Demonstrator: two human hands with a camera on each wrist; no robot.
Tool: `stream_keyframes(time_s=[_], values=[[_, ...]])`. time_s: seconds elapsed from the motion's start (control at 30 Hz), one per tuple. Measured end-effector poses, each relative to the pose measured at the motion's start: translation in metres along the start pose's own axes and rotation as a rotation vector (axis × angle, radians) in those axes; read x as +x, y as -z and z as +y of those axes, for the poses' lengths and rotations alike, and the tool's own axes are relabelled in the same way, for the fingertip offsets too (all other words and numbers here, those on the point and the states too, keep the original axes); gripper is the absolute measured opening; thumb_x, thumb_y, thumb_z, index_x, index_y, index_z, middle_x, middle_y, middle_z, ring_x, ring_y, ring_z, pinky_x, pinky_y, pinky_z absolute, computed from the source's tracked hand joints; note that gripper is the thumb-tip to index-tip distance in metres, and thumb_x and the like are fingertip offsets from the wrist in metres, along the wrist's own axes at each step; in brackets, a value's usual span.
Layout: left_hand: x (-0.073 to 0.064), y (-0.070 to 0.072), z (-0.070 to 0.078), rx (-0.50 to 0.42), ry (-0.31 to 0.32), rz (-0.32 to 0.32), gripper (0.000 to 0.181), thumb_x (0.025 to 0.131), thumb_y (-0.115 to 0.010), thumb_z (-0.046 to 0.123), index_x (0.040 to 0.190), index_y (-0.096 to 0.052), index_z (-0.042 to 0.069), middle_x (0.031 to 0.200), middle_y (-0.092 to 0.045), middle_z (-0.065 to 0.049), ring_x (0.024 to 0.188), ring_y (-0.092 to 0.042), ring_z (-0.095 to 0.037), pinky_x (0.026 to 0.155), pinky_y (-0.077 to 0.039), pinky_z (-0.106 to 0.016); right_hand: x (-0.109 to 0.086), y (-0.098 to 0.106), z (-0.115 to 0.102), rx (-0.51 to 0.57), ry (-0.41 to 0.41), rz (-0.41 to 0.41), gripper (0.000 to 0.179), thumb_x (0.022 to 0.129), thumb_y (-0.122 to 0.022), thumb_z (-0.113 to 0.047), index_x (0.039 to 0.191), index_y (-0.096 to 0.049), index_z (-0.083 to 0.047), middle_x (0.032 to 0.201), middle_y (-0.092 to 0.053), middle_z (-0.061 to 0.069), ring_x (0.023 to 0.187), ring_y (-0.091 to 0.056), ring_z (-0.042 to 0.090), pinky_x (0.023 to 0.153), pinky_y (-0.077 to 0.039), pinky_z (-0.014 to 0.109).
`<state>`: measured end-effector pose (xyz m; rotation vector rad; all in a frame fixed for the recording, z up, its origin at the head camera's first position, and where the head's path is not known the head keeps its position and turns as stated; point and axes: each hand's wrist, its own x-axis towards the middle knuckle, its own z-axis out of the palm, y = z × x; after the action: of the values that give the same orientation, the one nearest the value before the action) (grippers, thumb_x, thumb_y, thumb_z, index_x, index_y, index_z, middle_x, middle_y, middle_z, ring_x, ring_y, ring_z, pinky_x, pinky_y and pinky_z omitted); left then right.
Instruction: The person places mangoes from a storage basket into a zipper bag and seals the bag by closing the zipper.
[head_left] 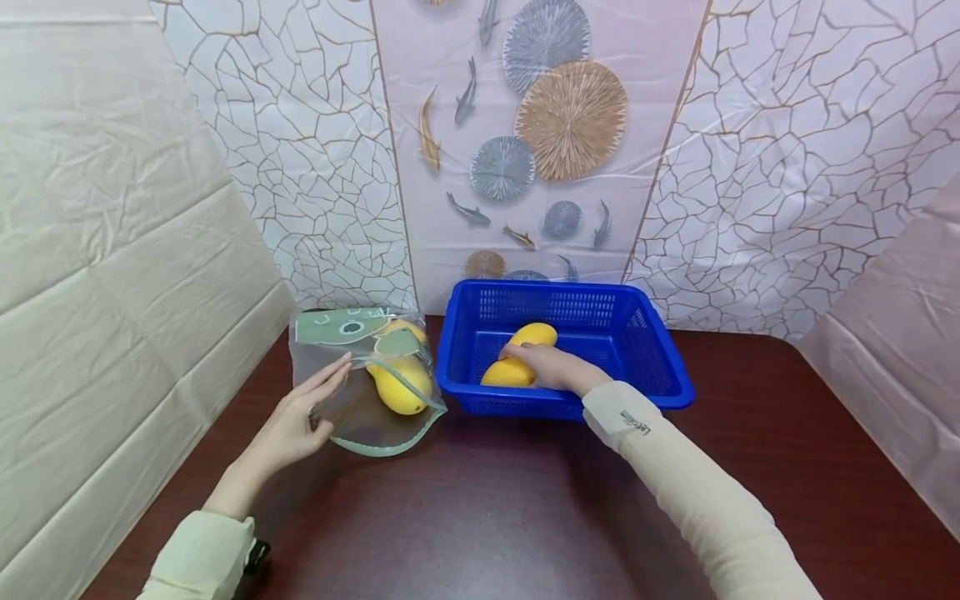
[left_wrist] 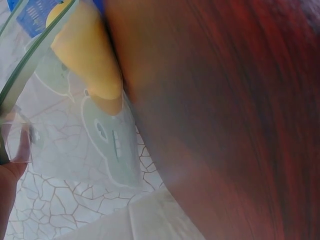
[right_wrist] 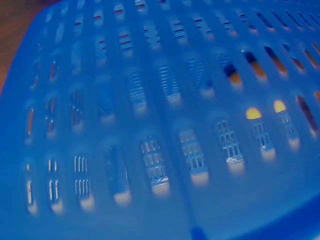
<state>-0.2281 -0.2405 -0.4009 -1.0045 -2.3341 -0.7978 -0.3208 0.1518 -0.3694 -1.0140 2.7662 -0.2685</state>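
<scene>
My left hand (head_left: 288, 429) is at the mouth of a clear zip bag (head_left: 382, 446), its fingers straight along one rim and its thumb at the other, spread apart. Inside the bag lie a yellow mango (head_left: 405, 387) and, partly hidden by the green print, a second yellow fruit. In the left wrist view, fingers (left_wrist: 22, 145) show through the plastic beside the green rim. My right hand (head_left: 555, 367) reaches into a blue basket (head_left: 630, 400), fingers curled over the near mango (head_left: 508, 373). Against it lies another mango (head_left: 534, 335). Basket slots fill the right wrist view, which hides that hand.
The basket and bag stand side by side toward the back of a dark red-brown table (head_left: 480, 508). Behind them hangs a patterned cloth (head_left: 480, 242), and pale cloth walls (head_left: 112, 292) flank the table.
</scene>
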Motion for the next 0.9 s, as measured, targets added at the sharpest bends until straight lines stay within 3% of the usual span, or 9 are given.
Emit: stream_keyframes(time_s=[0.33, 0.53, 0.77, 0.9], values=[[0.001, 0.001, 0.001, 0.001, 0.011, -0.004, 0.082, 0.059, -0.056, -0.023, 0.138, -0.045, -0.002, 0.147, -0.040, -0.016, 0.097, -0.042, 0.000, 0.044, -0.026, -0.007, -0.007, 0.004, 0.000, -0.072, 0.067, 0.142, 0.057, 0.079, -0.073, -0.015, 0.131, -0.053, -0.006, 0.129, -0.058, 0.015, 0.116, -0.054, 0.034, 0.097, -0.044, 0.047], [0.000, 0.000, 0.002, 0.002, 0.008, -0.001, 0.081, 0.058, -0.057, -0.024, 0.136, -0.046, -0.004, 0.146, -0.041, -0.017, 0.097, -0.042, 0.001, 0.044, -0.027, -0.007, -0.009, 0.002, -0.003, -0.085, 0.040, 0.207, 0.059, 0.079, -0.074, -0.023, 0.132, -0.054, -0.007, 0.127, -0.058, 0.018, 0.112, -0.055, 0.034, 0.093, -0.046, 0.048], [0.000, 0.000, 0.002, -0.001, 0.000, 0.004, 0.080, 0.058, -0.056, -0.024, 0.135, -0.047, -0.006, 0.146, -0.041, -0.017, 0.097, -0.043, -0.001, 0.044, -0.026, -0.007, -0.010, 0.003, -0.010, -0.106, -0.008, 0.244, 0.058, 0.077, -0.076, -0.024, 0.127, -0.054, -0.005, 0.117, -0.061, 0.020, 0.095, -0.060, 0.029, 0.085, -0.050, 0.044], [0.001, 0.001, 0.002, 0.006, -0.005, 0.006, 0.080, 0.057, -0.056, -0.023, 0.135, -0.047, -0.005, 0.146, -0.041, -0.017, 0.097, -0.043, -0.002, 0.044, -0.025, -0.007, -0.012, 0.005, -0.010, -0.095, -0.029, 0.282, 0.056, 0.076, -0.077, -0.023, 0.124, -0.055, -0.004, 0.116, -0.060, 0.021, 0.098, -0.059, 0.031, 0.084, -0.050, 0.046]])
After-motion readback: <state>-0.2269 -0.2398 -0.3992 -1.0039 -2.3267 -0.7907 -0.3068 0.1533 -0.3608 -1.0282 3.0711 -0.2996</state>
